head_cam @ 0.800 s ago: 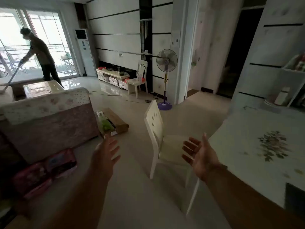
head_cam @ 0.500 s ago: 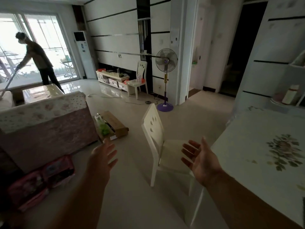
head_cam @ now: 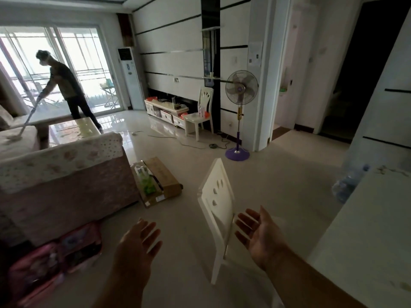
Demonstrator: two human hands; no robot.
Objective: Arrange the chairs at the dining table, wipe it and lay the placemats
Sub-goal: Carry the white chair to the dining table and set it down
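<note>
Chair (head_cam: 216,196) backrest tilts upright between empty left hand (head_cam: 139,243) and right hand (head_cam: 259,235).

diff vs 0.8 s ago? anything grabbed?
Nothing grabbed. Both hands moved closer to the white chair: the right hand is now open beside its backrest, the left hand open over the floor. The view swung left, so less of the dining table shows. Chair, fan and box stayed put.

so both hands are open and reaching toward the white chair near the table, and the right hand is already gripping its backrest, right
Not quite. In the head view the right hand is open, palm up, beside the white wooden chair, fingers spread and not gripping the backrest. The left hand is open too, reaching toward that chair by the pale dining table.
</note>
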